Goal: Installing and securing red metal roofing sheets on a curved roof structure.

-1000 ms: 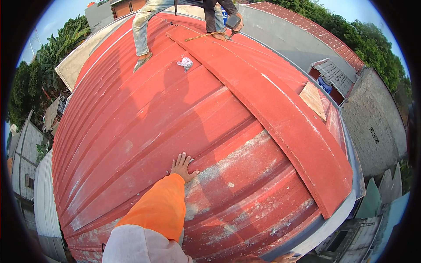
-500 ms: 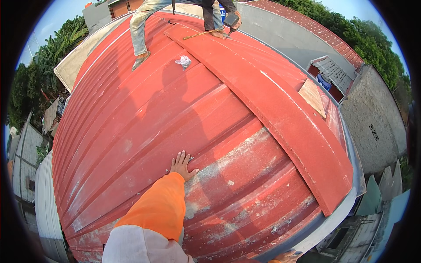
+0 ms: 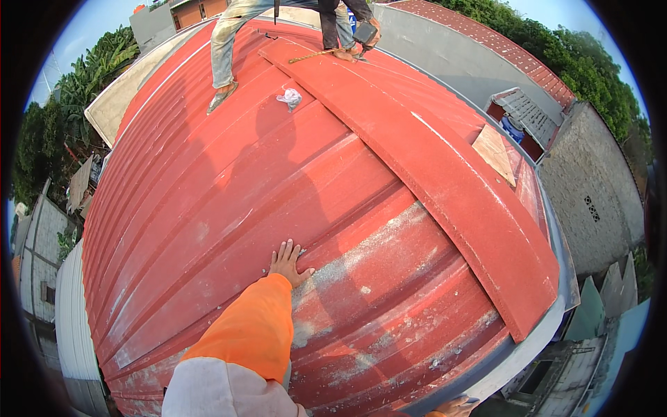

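My left hand [image 3: 288, 264] lies flat on the red corrugated metal roof [image 3: 264, 201], its fingers spread and nothing in them. Dust and pale stains surround it. At the bottom edge, my right hand [image 3: 457, 406] shows only in part; its fingers stretch over the pale border [image 3: 511, 361] of the roof, and I see nothing held in them. To the right of my left hand, a long red ridge cap [image 3: 431, 160] runs along the top. At its far end, a co-worker's hand holds a cordless drill [image 3: 364, 33] with its tip down at the cap.
The co-worker's feet [image 3: 222, 96] stand on the far part of the roof. Nearby lie a crumpled whitish bag [image 3: 290, 99], a thin yellowish strip [image 3: 310, 55] and a tan board [image 3: 494, 154]. Lower buildings and a grey wall [image 3: 590, 187] lie beyond the roof's edge.
The co-worker's drill and hand shift very slightly. Both of my hands stay where they were.
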Demonstrator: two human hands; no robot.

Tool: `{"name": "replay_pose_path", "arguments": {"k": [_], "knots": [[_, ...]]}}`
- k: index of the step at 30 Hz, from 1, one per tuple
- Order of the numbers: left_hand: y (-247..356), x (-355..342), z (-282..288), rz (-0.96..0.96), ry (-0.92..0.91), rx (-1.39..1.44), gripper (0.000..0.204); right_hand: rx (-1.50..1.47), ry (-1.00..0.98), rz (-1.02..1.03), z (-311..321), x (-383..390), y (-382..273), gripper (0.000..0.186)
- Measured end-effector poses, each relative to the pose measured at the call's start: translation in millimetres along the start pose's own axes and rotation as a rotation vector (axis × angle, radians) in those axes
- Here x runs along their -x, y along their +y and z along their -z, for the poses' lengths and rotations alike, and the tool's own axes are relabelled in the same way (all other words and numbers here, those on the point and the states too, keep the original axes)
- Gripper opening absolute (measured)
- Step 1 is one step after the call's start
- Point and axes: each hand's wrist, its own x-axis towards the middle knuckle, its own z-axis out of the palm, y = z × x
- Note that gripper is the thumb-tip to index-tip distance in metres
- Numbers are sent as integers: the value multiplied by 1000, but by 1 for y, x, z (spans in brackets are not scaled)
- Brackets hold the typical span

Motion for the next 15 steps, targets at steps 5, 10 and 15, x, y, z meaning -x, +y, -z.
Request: {"name": "replay_pose_path", "arguments": {"k": [5, 10, 15], "knots": [[0, 2, 3, 6, 3, -10, 93, 63, -138, 37, 67, -13, -1, 68], [0, 1, 1, -3, -8, 0, 93, -139, -62, -97, 87, -16, -11, 68], [-1, 3, 3, 21, -6, -13, 93, -353, 104, -263, 64, -13, -19, 67]]}}
